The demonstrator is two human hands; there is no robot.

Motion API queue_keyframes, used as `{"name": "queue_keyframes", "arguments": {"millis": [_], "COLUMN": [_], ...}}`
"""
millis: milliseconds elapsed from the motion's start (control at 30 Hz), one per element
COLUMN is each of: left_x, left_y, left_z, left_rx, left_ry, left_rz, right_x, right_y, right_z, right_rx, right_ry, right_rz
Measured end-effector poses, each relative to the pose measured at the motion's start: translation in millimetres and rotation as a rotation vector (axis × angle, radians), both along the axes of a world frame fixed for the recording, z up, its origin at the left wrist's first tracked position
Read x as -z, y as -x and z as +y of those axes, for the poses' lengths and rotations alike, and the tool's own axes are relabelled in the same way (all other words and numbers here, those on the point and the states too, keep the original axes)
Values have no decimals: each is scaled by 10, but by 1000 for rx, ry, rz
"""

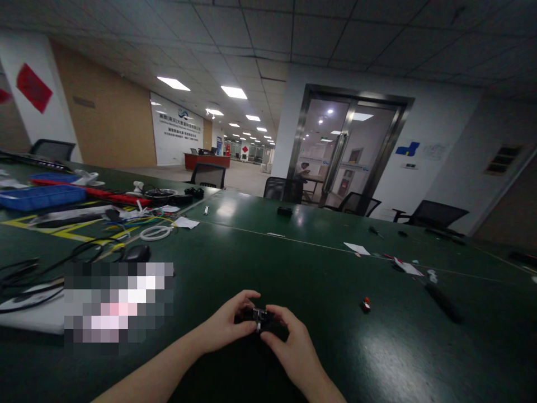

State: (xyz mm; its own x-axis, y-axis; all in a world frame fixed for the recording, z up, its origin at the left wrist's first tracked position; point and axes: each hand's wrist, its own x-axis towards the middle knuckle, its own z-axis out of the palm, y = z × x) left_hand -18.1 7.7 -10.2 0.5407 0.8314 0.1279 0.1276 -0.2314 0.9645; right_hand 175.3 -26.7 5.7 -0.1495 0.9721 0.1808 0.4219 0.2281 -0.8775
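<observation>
Both hands meet low in the middle of the head view, just above the green table. Between them is a small black object with shiny metal parts [260,318]; its exact kind is too small and dark to make out. My left hand [230,322] grips its left side, thumb in front and fingers curled behind. On the other side, my right hand [289,336] has its thumb and forefinger closed around the right end. A small red and silver piece [366,304] lies on the table off to the right.
The green table [319,268] stretches wide. Cables, a coiled white tube [156,233], a black mouse [137,253] and a blue tray [42,197] crowd the left. A black-handled tool [443,302] and paper scraps [408,267] lie right; a black block [285,211] sits farther back.
</observation>
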Motion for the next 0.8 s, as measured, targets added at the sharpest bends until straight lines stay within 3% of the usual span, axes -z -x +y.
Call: {"name": "queue_keyframes", "arguments": {"millis": [500,800], "left_x": [-40,-88], "left_y": [15,-2], "left_z": [-14,-39], "left_rx": [3,62], "left_ry": [46,55], "left_rz": [-7,-42], "right_x": [20,-91], "right_y": [-36,-31], "right_z": [16,-23], "right_rx": [10,-40], "right_ry": [7,16], "right_rz": [-16,-26]}}
